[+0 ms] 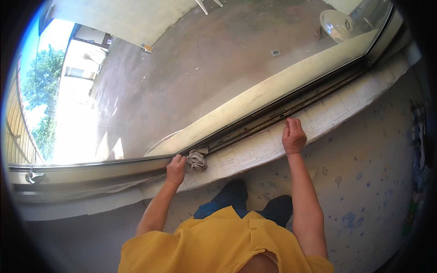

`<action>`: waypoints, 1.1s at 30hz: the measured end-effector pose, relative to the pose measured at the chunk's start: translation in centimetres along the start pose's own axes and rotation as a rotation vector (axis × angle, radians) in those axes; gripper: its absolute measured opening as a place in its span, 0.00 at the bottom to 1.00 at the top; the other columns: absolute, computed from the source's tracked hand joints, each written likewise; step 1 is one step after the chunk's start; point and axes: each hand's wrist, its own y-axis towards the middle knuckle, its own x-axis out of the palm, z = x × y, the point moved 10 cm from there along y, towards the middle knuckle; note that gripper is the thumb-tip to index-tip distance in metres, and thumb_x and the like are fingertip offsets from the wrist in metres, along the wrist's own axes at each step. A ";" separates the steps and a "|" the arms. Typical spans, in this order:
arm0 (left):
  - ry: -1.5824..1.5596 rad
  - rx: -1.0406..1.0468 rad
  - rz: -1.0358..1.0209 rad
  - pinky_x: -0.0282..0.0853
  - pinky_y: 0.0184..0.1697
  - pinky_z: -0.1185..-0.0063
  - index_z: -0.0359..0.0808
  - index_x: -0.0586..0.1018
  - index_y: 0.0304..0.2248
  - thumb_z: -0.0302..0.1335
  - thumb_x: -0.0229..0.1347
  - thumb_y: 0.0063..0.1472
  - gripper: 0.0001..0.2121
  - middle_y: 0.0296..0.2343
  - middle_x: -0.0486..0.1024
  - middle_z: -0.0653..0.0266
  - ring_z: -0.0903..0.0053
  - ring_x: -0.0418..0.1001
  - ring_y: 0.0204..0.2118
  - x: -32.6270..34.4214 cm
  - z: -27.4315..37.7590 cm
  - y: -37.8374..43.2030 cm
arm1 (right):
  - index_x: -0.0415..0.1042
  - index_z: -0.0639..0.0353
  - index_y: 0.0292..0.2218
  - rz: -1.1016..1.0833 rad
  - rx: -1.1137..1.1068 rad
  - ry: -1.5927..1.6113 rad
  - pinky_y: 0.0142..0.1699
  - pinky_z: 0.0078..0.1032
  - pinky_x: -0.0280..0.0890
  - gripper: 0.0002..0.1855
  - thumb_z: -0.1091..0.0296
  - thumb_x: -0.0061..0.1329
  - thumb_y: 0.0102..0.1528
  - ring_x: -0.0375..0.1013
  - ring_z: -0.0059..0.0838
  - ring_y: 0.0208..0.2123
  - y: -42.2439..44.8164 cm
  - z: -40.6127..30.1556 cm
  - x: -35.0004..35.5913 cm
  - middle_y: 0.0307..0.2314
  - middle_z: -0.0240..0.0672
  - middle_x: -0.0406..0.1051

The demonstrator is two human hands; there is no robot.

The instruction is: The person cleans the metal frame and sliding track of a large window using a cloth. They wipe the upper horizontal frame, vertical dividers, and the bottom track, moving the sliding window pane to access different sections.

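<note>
My left hand (176, 169) has curled fingers at the end of the light-coloured window sash (102, 170). Right beside it, a crumpled greyish rag (197, 161) rests across the sill edge and the track; whether the fingers grip the rag or the sash is hidden. Further right, my right hand (294, 136) is above the white brick-patterned sill (259, 146), its fingers drawn together near the window track (290, 111). I see nothing between those fingers. Dark dirt lies along the track's grooves.
A window latch (34, 176) projects from the sash on the left. Thin clear sheeting (136, 184) hangs along the sill there. Below is patterned wall covering (344, 191). Beyond the window lies a concrete yard (218, 68) with a round white object (336, 25).
</note>
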 end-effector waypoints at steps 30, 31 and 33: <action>-0.662 -0.892 -0.355 0.74 0.29 0.70 0.32 0.81 0.32 0.23 0.49 0.58 0.09 0.21 0.79 0.52 0.66 0.80 0.22 10.0 3.0 4.8 | 0.73 0.51 0.39 -0.002 0.033 0.008 0.35 0.34 0.70 0.14 0.76 0.44 0.50 0.74 0.43 0.32 -0.3 0.3 0.2 0.33 0.34 0.71; -0.734 -0.893 -0.310 0.74 0.25 0.72 0.29 0.80 0.30 0.21 0.47 0.59 0.09 0.19 0.78 0.53 0.69 0.79 0.20 8.2 5.2 6.2 | 0.73 0.51 0.39 0.000 0.039 0.019 0.35 0.34 0.70 0.14 0.76 0.44 0.50 0.74 0.42 0.32 -0.4 0.5 0.2 0.33 0.34 0.71; -0.823 -0.887 -0.251 0.73 0.20 0.74 0.26 0.79 0.30 0.19 0.46 0.59 0.09 0.18 0.77 0.54 0.71 0.77 0.18 7.5 7.6 7.5 | 0.73 0.51 0.38 -0.001 0.044 0.055 0.35 0.34 0.70 0.14 0.76 0.44 0.50 0.74 0.42 0.32 -0.3 0.5 0.3 0.33 0.34 0.71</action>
